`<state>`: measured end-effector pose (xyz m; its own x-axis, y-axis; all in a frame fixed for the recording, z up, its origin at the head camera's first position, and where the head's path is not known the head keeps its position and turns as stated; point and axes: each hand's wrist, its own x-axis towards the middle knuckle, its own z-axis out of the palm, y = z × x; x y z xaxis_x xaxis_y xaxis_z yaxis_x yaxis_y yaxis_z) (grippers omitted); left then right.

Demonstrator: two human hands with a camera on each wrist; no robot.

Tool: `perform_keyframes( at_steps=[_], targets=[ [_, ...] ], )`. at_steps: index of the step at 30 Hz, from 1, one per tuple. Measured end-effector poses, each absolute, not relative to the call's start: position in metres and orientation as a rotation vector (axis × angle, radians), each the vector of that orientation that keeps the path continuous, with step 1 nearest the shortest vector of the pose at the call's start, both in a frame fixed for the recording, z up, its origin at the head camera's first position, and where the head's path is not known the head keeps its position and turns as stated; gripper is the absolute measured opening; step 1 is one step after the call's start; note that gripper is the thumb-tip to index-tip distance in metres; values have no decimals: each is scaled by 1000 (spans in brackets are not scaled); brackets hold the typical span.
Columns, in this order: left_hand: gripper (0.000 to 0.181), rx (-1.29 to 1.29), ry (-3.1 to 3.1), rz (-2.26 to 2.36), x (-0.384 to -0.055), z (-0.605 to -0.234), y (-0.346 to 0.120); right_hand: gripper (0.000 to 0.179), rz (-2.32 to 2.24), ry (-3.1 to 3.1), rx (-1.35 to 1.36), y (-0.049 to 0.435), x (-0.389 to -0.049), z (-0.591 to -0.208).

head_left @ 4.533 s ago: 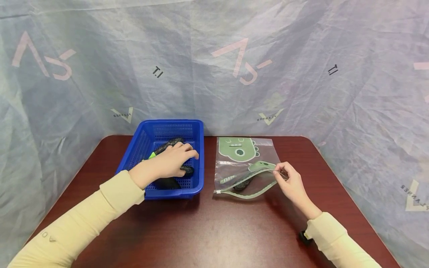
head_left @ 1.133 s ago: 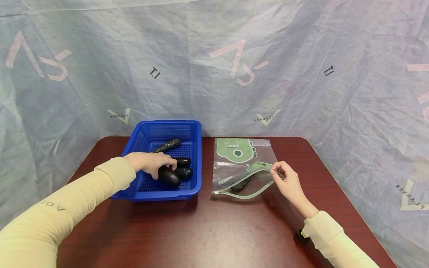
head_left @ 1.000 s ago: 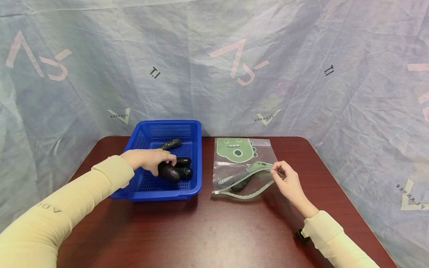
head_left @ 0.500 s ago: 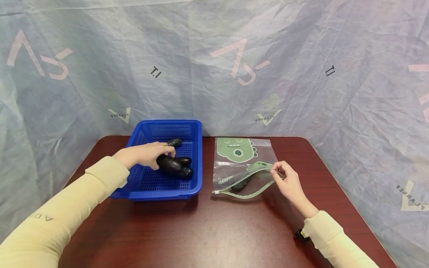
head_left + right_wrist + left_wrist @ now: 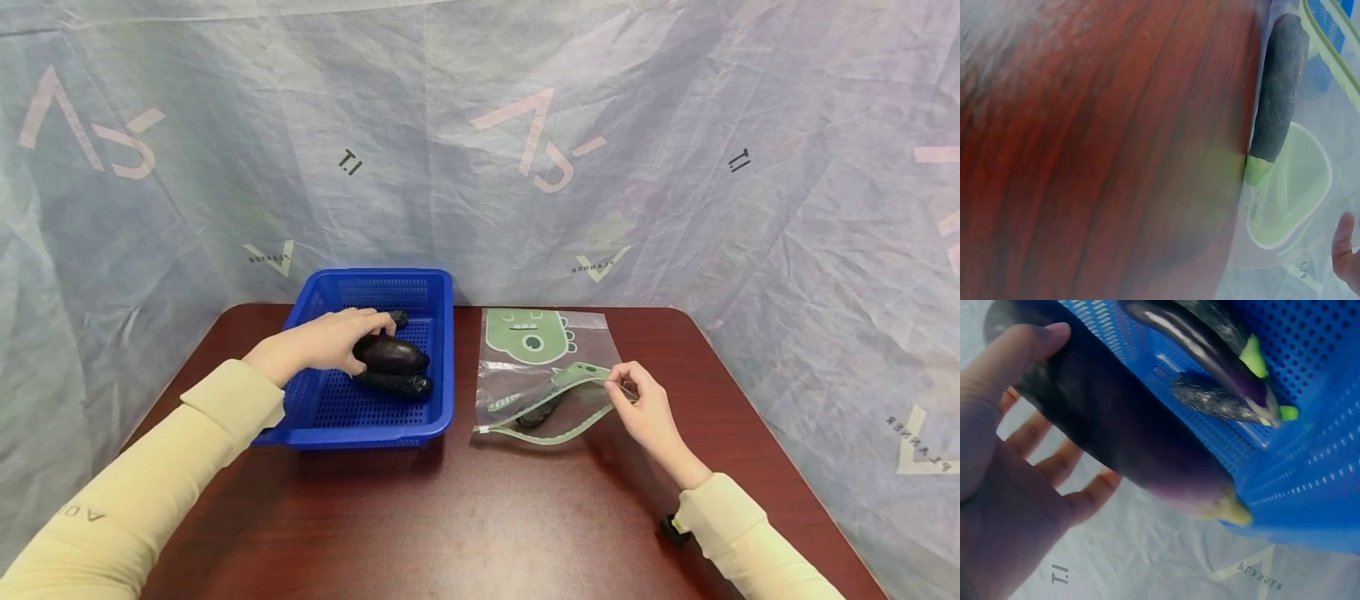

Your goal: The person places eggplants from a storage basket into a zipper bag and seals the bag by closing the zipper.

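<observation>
My left hand (image 5: pixel 326 342) grips a large dark purple eggplant (image 5: pixel 396 357) above the blue basket (image 5: pixel 375 437). In the left wrist view, the thumb lies across this eggplant and its pale stem end points toward the basket wall. Below it in the basket lie a slimmer eggplant (image 5: pixel 1200 350) and two dark, rough-skinned vegetables with bright green ends, one nearer (image 5: pixel 1216 400). My right hand (image 5: pixel 651 417) pinches the open mouth of a clear zip bag (image 5: pixel 528 337) printed with a green cartoon. Inside the bag lies another dark, rough vegetable (image 5: pixel 1280 87) with a green end.
The bag lies to the right of the basket on a reddish-brown wooden table (image 5: pixel 480 517). Behind and on both sides hangs a grey printed sheet (image 5: pixel 420 150). A white slider (image 5: pixel 483 430) sits at the bag's left corner.
Earlier my left hand reached among the vegetables; since then it has taken the large eggplant and lifted it upward and away from the basket's near side. The right hand keeps its hold on the bag.
</observation>
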<state>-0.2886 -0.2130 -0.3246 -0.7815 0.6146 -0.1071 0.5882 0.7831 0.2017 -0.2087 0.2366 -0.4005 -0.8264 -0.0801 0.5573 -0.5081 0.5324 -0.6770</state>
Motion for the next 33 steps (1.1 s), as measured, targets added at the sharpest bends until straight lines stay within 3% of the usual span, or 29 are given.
perform_keyframes(
  at_steps=[33],
  targets=[
    [59, 825, 3260, 159, -244, -286, -150, 7, 1216, -2298, 485, 234, -214, -397]
  ],
)
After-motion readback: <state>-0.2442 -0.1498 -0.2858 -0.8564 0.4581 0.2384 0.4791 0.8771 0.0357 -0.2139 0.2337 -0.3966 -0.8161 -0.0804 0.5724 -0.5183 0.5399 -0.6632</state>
